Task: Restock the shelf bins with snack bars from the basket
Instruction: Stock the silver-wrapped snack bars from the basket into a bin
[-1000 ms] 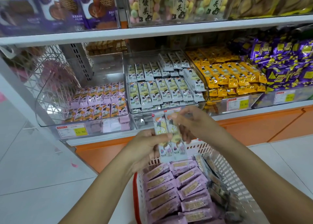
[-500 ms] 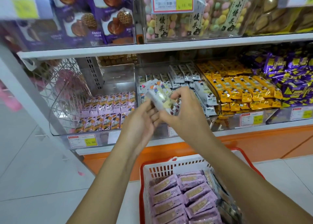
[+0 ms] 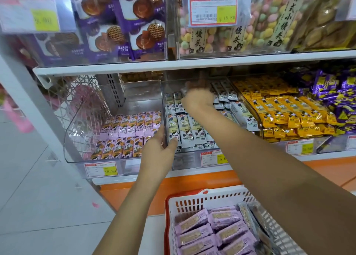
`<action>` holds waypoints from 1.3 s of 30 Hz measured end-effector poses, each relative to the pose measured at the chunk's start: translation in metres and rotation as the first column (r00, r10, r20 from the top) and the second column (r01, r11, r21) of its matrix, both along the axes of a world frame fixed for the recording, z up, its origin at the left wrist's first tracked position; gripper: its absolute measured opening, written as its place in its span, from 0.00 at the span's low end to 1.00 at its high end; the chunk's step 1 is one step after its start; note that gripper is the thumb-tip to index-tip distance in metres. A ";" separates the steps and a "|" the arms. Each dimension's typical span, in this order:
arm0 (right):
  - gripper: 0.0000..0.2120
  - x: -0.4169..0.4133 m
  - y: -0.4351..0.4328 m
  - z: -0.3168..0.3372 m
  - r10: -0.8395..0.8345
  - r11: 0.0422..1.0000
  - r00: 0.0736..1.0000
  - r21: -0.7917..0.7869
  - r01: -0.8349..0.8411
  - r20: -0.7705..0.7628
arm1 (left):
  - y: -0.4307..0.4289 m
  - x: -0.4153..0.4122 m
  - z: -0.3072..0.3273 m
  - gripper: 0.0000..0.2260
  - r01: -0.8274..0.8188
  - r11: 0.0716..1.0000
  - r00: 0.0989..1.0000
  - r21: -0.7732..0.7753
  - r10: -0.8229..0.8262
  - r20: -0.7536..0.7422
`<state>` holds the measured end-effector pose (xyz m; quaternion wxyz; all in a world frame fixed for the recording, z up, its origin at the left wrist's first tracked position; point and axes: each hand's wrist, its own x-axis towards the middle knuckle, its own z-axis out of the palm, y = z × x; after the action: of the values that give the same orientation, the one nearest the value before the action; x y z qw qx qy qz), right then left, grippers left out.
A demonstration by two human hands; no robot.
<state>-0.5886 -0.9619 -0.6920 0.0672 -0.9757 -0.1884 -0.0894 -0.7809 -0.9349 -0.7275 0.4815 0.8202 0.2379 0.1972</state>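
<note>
Left hand (image 3: 159, 152): at the near edge of the shelf, low on the left.
Left fingers (image 3: 161, 131): almost straight, lying on the clear wall (image 3: 163, 104) between two bins.
Left thumb: touches a white bar in the near row.
Right hand (image 3: 198, 98): far inside the middle bin (image 3: 184, 161), over the white bars (image 3: 185, 131).
Right fingers: too blurry, so I cannot tell if they hold a bar.
Basket (image 3: 192, 200): near me, on the right, with purple bars (image 3: 212, 227) inside.
</note>
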 end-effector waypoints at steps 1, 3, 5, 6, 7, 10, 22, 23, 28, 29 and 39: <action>0.17 0.001 0.002 -0.005 -0.021 1.000 1.000 -0.023 0.020 -0.006 | 0.000 0.000 0.000 0.23 0.001 1.000 1.000 0.013 -0.001 -0.011; 0.21 0.003 0.004 -0.012 -0.039 0.998 0.999 -0.041 0.039 0.010 | -0.001 0.000 0.001 0.23 0.006 0.999 1.000 0.046 -0.005 -0.014; 0.21 0.004 0.004 -0.014 -0.032 0.999 0.999 -0.039 0.033 0.027 | -0.001 0.000 0.000 0.21 0.019 0.998 1.000 0.060 -0.019 0.000; 0.20 0.006 0.004 -0.015 -0.029 0.999 0.999 -0.026 0.030 0.031 | -0.001 -0.001 0.000 0.20 0.021 0.998 1.000 0.056 -0.021 0.006; 0.20 0.007 0.003 -0.014 -0.030 0.999 0.999 -0.011 0.031 0.037 | -0.002 -0.001 0.000 0.20 0.019 0.999 1.000 0.048 -0.019 0.010; 0.23 0.009 -0.001 -0.015 -0.039 0.999 0.998 0.007 0.039 0.058 | -0.001 -0.001 -0.003 0.20 0.020 0.999 1.000 0.031 -0.021 0.014; 0.22 -0.112 -0.151 -0.013 0.546 0.782 0.822 0.450 -0.431 -0.161 | -0.014 -0.031 -0.028 0.20 -0.055 0.964 0.986 0.260 0.012 0.164; 0.22 -0.120 -0.170 -0.022 0.563 0.788 0.793 0.441 -0.429 -0.233 | -0.018 -0.035 -0.029 0.17 -0.078 0.953 0.981 0.294 0.021 0.193; 0.19 -0.127 -0.249 -0.107 0.403 0.915 0.742 0.246 -0.319 -0.537 | -0.047 -0.053 -0.039 0.06 0.088 0.926 0.977 0.367 -0.153 0.151; 0.20 -0.125 -0.262 -0.130 0.348 0.936 0.728 0.180 -0.301 -0.591 | -0.052 -0.055 -0.046 0.08 0.174 0.917 0.976 0.358 -0.210 0.065; 0.17 -0.150 -0.349 -0.307 -0.204 0.966 0.618 -0.258 0.003 -0.759 | -0.076 -0.069 -0.135 0.14 0.794 0.594 0.457 0.131 -0.441 -0.772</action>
<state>-0.7381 -1.3106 -0.9986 0.0228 -0.9277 -0.0927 0.3608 -0.8500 -1.0109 -0.8628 0.1811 0.9494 0.0088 -0.2562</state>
